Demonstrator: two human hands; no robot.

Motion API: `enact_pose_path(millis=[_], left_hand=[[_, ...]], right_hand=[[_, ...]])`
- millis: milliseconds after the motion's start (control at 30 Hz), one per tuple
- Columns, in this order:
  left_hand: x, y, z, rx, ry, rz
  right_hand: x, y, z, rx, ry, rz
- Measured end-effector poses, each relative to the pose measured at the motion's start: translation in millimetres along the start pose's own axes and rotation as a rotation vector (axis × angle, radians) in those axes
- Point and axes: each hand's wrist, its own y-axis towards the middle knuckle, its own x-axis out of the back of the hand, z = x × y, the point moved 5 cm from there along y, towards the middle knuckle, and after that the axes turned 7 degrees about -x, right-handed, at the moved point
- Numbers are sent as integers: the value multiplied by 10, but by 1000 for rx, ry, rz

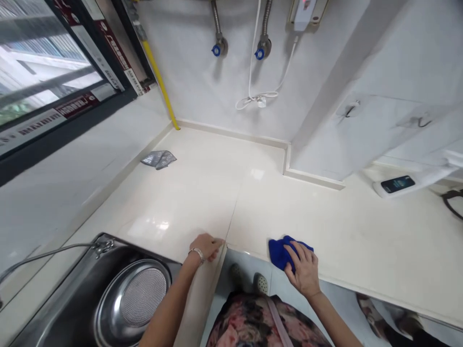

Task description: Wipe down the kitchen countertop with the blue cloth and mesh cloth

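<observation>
Under my right hand point(306, 270) a bunched blue cloth point(278, 253) lies at the front edge of the cream countertop point(202, 188). My fingers are bent over the cloth and hold it. My left hand point(206, 246), with a metal watch or bracelet at the wrist, rests at the counter's inner corner. Its index finger stretches to the thin seam in the countertop, while the other fingers curl below and partly out of sight. I see nothing in that hand.
A steel sink point(65, 299) with a round perforated metal pan point(144, 294) is at the left. Crumpled silver foil point(158, 159) lies near a yellow pipe point(159, 79). A white device with a dark screen point(398, 184) stands at the right. Another person's feet point(372, 313) show lower right.
</observation>
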Motion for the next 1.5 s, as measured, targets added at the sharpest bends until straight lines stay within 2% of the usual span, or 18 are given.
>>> enact_pose_path(millis=[167,367,600,867,1200,1500], left_hand=[[-39,124,71,3,-86,146],[-31,203,47,-23,-69,210],[24,246,-46,-69,-49,225],[30,255,-34,-99,-88,171],[-12,319,-4,-61,-220,214],[-75,481,-167,-6,-246,226]], right_hand=[[9,16,62,-59,-17,-12],[1,35,120,-136,-7,-13],[40,91,215,-150,-35,-118],[40,93,237,-178,-47,-94],[37,96,236,-184,-34,-97],[49,114,251,-173,-42,-99]])
